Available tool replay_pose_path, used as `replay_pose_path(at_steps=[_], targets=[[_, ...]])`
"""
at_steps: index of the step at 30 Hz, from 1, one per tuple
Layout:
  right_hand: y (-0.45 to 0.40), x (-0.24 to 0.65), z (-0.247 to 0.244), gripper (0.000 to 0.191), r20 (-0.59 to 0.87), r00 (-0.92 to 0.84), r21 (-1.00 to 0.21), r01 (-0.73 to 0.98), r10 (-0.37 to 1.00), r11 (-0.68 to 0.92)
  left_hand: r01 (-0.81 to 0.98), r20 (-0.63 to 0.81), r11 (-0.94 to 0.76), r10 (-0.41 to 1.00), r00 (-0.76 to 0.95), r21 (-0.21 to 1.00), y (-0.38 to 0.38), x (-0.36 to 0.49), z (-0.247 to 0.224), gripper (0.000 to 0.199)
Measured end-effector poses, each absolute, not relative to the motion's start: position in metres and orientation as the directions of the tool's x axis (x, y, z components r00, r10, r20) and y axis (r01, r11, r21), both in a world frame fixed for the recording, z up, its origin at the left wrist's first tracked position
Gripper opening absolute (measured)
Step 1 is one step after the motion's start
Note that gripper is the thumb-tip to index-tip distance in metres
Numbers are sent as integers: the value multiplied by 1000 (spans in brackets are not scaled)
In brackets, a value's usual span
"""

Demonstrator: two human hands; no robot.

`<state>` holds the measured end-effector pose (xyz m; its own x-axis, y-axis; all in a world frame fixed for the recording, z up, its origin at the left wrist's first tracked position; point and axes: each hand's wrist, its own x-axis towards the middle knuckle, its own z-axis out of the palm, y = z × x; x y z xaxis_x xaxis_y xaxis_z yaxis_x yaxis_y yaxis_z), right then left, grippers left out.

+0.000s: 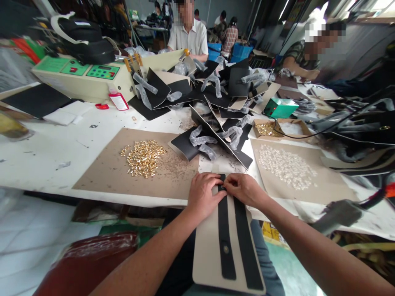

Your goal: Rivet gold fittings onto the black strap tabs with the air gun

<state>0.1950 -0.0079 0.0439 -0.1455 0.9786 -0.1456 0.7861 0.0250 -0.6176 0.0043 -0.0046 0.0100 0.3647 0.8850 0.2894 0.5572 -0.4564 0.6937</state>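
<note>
A beige panel [207,246] with two black strips rests on my lap and leans against the table edge. One black strip [224,230] carries a small metal fitting [226,249] near its lower end. My left hand [203,195] grips the panel's far end, its thumb pressed on the strip and its fingers over the top. Beside it, my right hand [242,188] is closed in a pinch at a small dark ring on the strip's upper end. Whatever sits between those fingertips is too small to make out.
Gold metal pieces [145,158] lie piled on brown card at left. Clear small pieces [286,166] spread on another card at right. Black panels with plastic-wrapped handles [212,88] heap up ahead. A machine [83,76] stands at back left. Other people sit across the table.
</note>
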Motion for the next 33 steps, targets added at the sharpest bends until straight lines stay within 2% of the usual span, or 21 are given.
replay_pose_path(at_steps=[9, 18, 27, 33], targets=[[-13, 194, 44, 19, -139, -139, -664, 747, 981, 12, 557, 291, -463, 881, 373, 689, -4, 4, 11, 29], [-14, 192, 43, 16, -116, -127, -599, 800, 985, 33, 561, 292, -464, 881, 372, 685, -5, 5, 10, 28], [-19, 191, 36, 14, -68, -108, -601, 798, 992, 46, 556, 306, -470, 879, 366, 686, -5, 5, 7, 28], [-16, 193, 35, 16, -99, -134, -596, 802, 986, 49, 560, 307, -473, 878, 367, 680, -5, 4, 8, 27]])
